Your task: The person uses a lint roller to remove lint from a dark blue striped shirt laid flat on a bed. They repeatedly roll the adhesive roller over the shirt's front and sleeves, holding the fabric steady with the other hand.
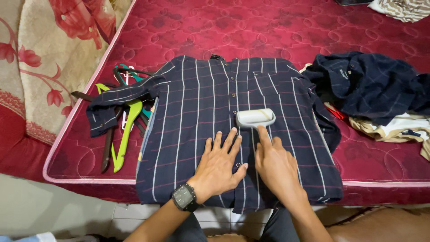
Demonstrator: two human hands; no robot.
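A dark striped shirt [197, 116] lies spread flat, front up, at the near edge of a red mattress [251, 31]. The left hand [219, 163] rests on it palm down, fingers spread, gripping nothing. The right hand [275, 163] is closed round the handle of a white lint roller [255, 117], whose head sits on the shirt just right of the button line; coat hangers [123, 130] lie left, a heap of clothes [371, 89] right.
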